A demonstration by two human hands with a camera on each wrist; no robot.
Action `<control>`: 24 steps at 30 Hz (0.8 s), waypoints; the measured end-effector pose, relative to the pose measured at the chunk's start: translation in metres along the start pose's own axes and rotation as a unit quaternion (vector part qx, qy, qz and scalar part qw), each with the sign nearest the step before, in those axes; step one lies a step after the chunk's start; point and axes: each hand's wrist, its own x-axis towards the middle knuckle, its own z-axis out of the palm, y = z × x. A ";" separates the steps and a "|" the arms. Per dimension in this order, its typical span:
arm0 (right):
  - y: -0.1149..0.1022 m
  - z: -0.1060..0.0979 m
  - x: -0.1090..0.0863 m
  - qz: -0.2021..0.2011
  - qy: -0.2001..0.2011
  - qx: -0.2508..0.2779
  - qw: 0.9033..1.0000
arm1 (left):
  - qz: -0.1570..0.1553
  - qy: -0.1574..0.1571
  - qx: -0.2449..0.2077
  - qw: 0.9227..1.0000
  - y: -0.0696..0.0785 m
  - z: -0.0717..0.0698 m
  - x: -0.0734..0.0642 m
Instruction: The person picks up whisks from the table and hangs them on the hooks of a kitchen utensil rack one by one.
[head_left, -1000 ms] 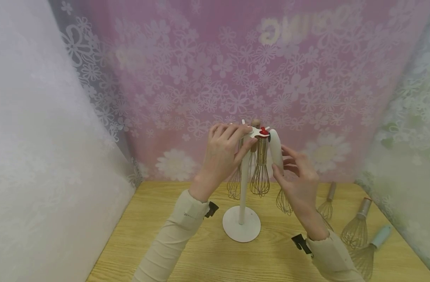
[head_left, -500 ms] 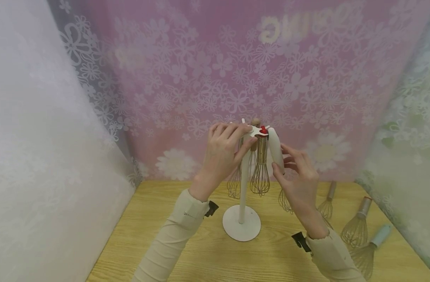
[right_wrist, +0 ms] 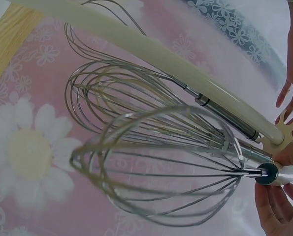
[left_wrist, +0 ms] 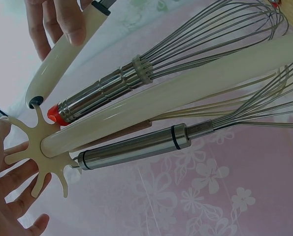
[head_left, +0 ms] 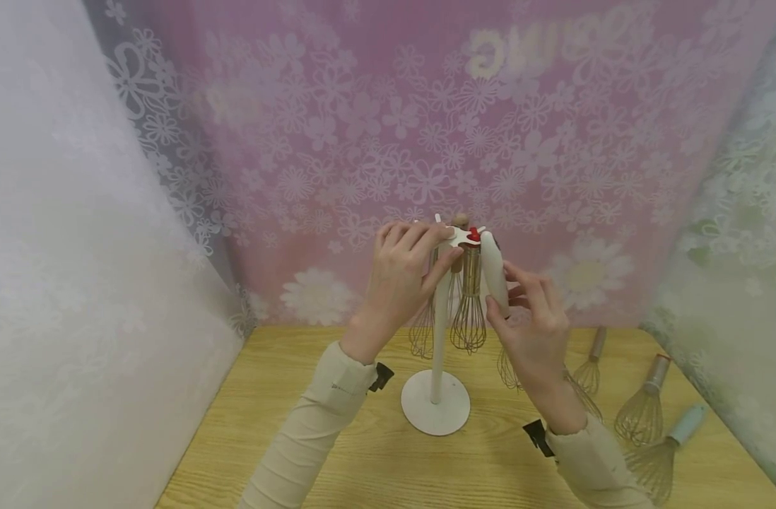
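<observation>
A white whisk stand (head_left: 437,332) with a round base holds several whisks on its hooked top (left_wrist: 35,142). My left hand (head_left: 397,272) rests on that top, fingers spread over the hooks. My right hand (head_left: 537,329) pinches the lower handle of a white-handled whisk (head_left: 494,272) between thumb and fingers. The handle's black-capped end (left_wrist: 35,101) meets the tip of one hook; its wires (right_wrist: 161,172) point downward. Beside it hangs a steel whisk with a red end (left_wrist: 57,114). Another steel-handled whisk (left_wrist: 136,145) and a wooden-handled whisk (head_left: 459,221) hang behind the pole.
On the right of the wooden table (head_left: 286,424) lie a small whisk (head_left: 591,364), a larger steel whisk (head_left: 645,406) and a light-blue-handled whisk (head_left: 671,452). Floral cloth (head_left: 362,141) walls the back and sides.
My right hand has moved slightly left, bringing the upper end of the white handle closer to the red-ended whisk. My left hand has stayed on the stand's top.
</observation>
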 end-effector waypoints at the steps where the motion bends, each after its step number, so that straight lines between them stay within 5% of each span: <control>1: 0.000 0.001 -0.001 -0.001 0.000 -0.002 1.000 | 0.000 0.001 0.000 1.000 0.000 0.000 0.000; 24: -0.004 0.008 -0.004 -0.012 -0.010 -0.013 1.000 | 0.003 -0.001 0.002 1.000 0.001 -0.002 0.001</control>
